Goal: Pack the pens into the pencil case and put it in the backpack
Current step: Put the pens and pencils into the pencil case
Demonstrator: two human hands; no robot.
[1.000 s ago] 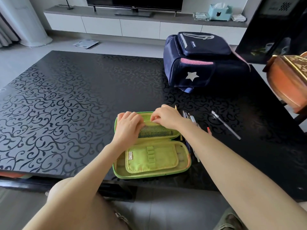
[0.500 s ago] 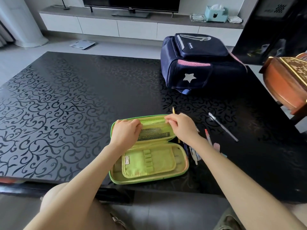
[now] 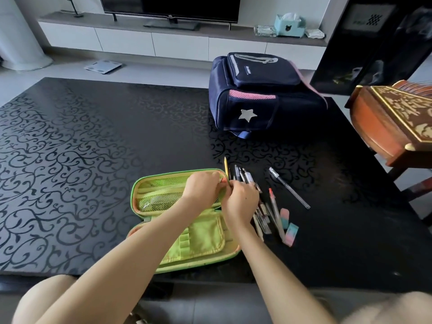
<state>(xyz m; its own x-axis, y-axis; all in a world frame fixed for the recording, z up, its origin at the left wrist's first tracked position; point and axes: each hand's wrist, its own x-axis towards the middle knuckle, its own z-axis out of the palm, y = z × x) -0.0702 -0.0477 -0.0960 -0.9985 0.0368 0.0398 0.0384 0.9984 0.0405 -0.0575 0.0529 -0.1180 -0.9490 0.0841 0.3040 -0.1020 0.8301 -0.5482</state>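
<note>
One case (image 3: 159, 199), one backpack (image 3: 257, 97), two erasers (image 3: 284, 218)

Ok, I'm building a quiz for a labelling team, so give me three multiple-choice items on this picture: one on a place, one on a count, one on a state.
1. Where is the backpack relative to the pencil case?
A) nearer the person, to the left
B) farther away, to the right
C) on top of it

2. How many erasers lie beside the pens?
A) two
B) one
C) four

3. The pencil case is:
A) zipped shut
B) inside the backpack
C) lying open

Key:
1 B: the backpack stands beyond the case and to its right.
2 A: two pink-and-teal blocks lie just right of the pens.
3 C: both green halves show their insides.
</note>
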